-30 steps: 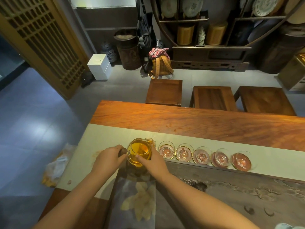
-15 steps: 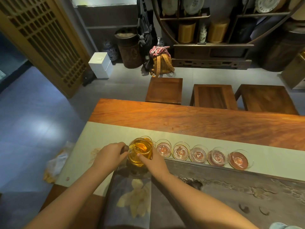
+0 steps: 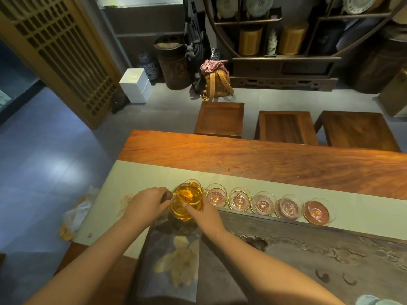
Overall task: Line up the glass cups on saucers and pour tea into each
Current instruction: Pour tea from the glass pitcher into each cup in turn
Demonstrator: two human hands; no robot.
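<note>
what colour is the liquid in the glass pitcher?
Amber-gold, clear. Best seen in the head view, in the glass pitcher held between left hand and right hand.

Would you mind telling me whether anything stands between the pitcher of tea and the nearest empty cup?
Nothing visible does: the pitcher, held by both hands, has its spout right beside the nearest cup.
</note>
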